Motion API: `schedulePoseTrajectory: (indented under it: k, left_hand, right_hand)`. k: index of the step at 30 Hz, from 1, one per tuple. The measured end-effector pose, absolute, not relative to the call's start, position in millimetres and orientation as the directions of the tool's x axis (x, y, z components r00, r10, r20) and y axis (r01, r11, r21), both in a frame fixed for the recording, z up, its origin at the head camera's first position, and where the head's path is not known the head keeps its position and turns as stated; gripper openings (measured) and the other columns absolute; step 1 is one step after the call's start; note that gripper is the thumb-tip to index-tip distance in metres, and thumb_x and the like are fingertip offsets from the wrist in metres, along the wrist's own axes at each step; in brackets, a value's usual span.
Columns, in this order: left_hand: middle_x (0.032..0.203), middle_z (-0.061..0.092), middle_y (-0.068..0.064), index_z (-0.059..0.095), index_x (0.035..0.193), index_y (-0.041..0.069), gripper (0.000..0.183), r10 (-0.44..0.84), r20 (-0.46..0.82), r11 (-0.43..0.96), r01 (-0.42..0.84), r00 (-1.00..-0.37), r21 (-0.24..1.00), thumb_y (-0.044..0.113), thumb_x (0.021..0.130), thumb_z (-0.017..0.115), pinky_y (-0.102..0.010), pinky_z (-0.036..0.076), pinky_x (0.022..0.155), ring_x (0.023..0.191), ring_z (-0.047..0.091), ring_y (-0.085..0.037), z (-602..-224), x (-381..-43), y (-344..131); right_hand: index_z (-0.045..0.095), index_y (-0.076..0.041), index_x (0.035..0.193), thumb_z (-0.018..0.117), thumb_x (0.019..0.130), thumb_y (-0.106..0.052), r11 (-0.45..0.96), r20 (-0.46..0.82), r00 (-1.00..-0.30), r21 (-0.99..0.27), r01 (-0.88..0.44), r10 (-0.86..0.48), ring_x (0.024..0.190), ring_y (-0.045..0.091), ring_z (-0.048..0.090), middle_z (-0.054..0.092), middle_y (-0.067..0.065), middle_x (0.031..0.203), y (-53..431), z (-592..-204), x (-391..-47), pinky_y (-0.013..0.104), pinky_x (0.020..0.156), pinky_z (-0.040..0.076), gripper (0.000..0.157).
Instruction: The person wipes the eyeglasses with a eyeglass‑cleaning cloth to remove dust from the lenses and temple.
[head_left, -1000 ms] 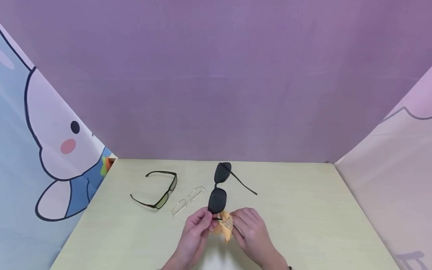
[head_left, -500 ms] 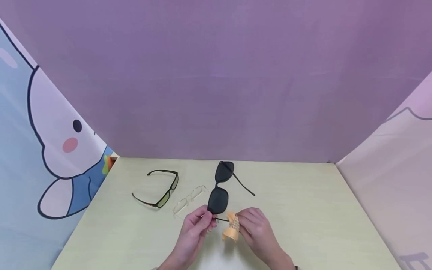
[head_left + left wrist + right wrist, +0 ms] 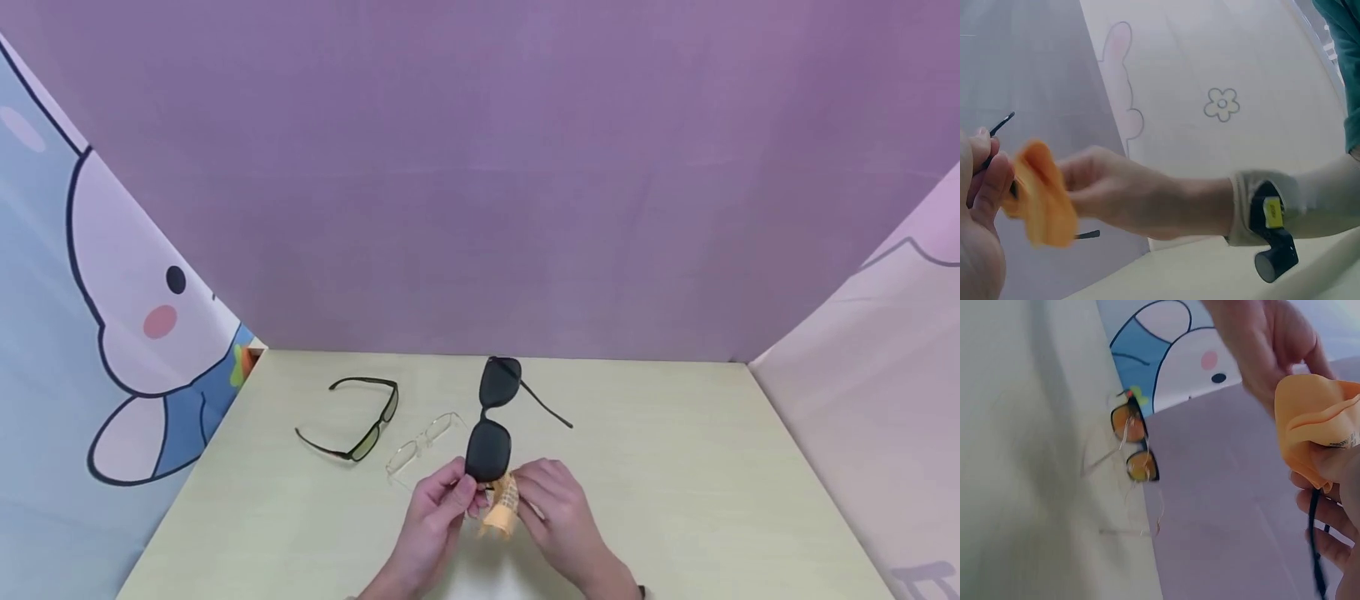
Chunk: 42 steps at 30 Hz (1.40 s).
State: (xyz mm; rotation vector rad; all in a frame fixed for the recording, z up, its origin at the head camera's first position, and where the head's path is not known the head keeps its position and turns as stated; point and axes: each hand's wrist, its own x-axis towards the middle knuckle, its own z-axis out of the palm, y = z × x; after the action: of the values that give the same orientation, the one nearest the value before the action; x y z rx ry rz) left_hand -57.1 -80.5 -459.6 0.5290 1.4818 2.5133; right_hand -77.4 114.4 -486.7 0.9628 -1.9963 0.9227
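In the head view, my left hand pinches a pair of black sunglasses at the lower end of the frame. The dark lenses stand one above the other, and the far temple points right. My right hand holds an orange cloth with small print, folded around the near temple close to the hinge. Most of that temple is hidden by cloth and fingers. The right wrist view shows the cloth with a dark temple end sticking out of it.
On the pale table, left of the hands, lie thin clear-lensed eyeglasses. Further left are black-framed glasses with greenish lenses, temples unfolded. A purple cloth wall rises behind the table, and printed curtains stand at both sides.
My right hand slid the cloth outward to the right, baring part of the near temple, then came back left to the hinge. My left hand keeps its grip on the sunglasses.
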Motion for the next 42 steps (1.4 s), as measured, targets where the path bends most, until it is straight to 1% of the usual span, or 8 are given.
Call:
schedulePoseTrajectory:
  k: [8, 15, 19, 21, 27, 32, 37, 42]
  left_hand:
    - [0.094, 0.066, 0.008, 0.072, 0.100, 0.015, 0.028, 0.270, 0.207, -0.490, 0.051, -0.941, 0.870, 0.003, 0.107, 0.047, -0.015, 0.050, 0.075, 0.082, 0.060, -0.002, -448, -64, -98]
    - [0.092, 0.066, 0.009, 0.071, 0.100, 0.017, 0.030, 0.268, 0.220, -0.473, 0.071, -0.938, 0.878, 0.002, 0.108, 0.046, -0.014, 0.050, 0.075, 0.082, 0.060, -0.002, -449, -67, -103]
    - [0.091, 0.066, 0.009, 0.071, 0.099, 0.016, 0.030, 0.274, 0.209, -0.457, 0.065, -0.939, 0.887, 0.002, 0.108, 0.046, -0.014, 0.050, 0.075, 0.082, 0.060, -0.002, -456, -65, -104]
    - [0.091, 0.066, 0.008, 0.069, 0.098, 0.011, 0.027, 0.291, 0.220, -0.450, 0.069, -0.931, 0.891, 0.001, 0.107, 0.046, -0.014, 0.051, 0.075, 0.082, 0.060, -0.002, -460, -63, -103]
    - [0.090, 0.061, 0.000, 0.051, 0.091, -0.015, 0.016, 0.366, 0.334, -0.419, 0.167, -0.869, 0.893, -0.005, 0.104, 0.047, -0.016, 0.052, 0.072, 0.084, 0.062, -0.003, -475, -56, -93]
    - [0.085, 0.052, -0.025, 0.056, 0.091, -0.012, 0.011, 0.441, 0.471, -0.380, 0.317, -0.764, 0.869, -0.014, 0.100, 0.050, -0.023, 0.057, 0.064, 0.072, 0.063, -0.015, -481, -55, -87]
    - [0.084, 0.051, -0.026, 0.061, 0.090, -0.011, 0.013, 0.516, 0.502, -0.344, 0.369, -0.695, 0.864, -0.019, 0.095, 0.053, -0.029, 0.059, 0.058, 0.063, 0.056, -0.035, -483, -55, -87]
    - [0.085, 0.051, -0.023, 0.065, 0.091, -0.009, 0.010, 0.546, 0.461, -0.305, 0.347, -0.700, 0.887, -0.015, 0.095, 0.058, -0.022, 0.058, 0.064, 0.070, 0.059, -0.017, -481, -55, -90]
  right_hand:
    - [0.078, -0.008, 0.094, 0.054, 0.107, -0.028, 0.545, 0.807, -0.492, -0.265, -0.796, -0.326, 0.085, 0.015, 0.065, 0.075, -0.003, 0.093, 138, -494, -84, 0.030, 0.083, 0.050, 0.034]
    - [0.078, -0.001, 0.096, 0.057, 0.105, -0.033, 0.469, 0.792, -0.574, -0.434, -0.769, -0.208, 0.091, 0.017, 0.065, 0.075, 0.009, 0.097, 150, -495, -83, 0.015, 0.092, 0.049, 0.039]
    - [0.077, 0.004, 0.102, 0.073, 0.093, -0.009, 0.406, 0.774, -0.629, -0.555, -0.726, -0.068, 0.100, 0.011, 0.064, 0.074, 0.016, 0.101, 155, -490, -84, 0.012, 0.095, 0.049, 0.016]
    - [0.076, 0.006, 0.103, 0.075, 0.084, 0.009, 0.396, 0.763, -0.646, -0.594, -0.700, 0.001, 0.103, 0.007, 0.062, 0.074, 0.018, 0.101, 157, -486, -86, 0.013, 0.094, 0.050, 0.020]
    - [0.074, 0.013, 0.104, 0.073, 0.073, 0.028, 0.437, 0.734, -0.665, -0.649, -0.623, 0.141, 0.108, -0.004, 0.061, 0.073, 0.024, 0.102, 153, -472, -97, 0.012, 0.094, 0.051, 0.034]
    - [0.075, 0.011, 0.105, 0.074, 0.076, 0.025, 0.435, 0.735, -0.659, -0.651, -0.622, 0.158, 0.109, -0.003, 0.061, 0.074, 0.023, 0.104, 146, -462, -109, 0.010, 0.092, 0.050, 0.032]
    - [0.076, 0.008, 0.106, 0.075, 0.075, 0.024, 0.351, 0.703, -0.703, -0.688, -0.635, 0.104, 0.107, -0.001, 0.064, 0.075, 0.023, 0.103, 141, -460, -113, 0.013, 0.094, 0.050, 0.035]
    - [0.073, 0.004, 0.106, 0.075, 0.078, 0.020, 0.375, 0.725, -0.684, -0.657, -0.654, 0.080, 0.098, 0.003, 0.067, 0.074, 0.016, 0.096, 138, -461, -112, 0.013, 0.093, 0.050, 0.033]
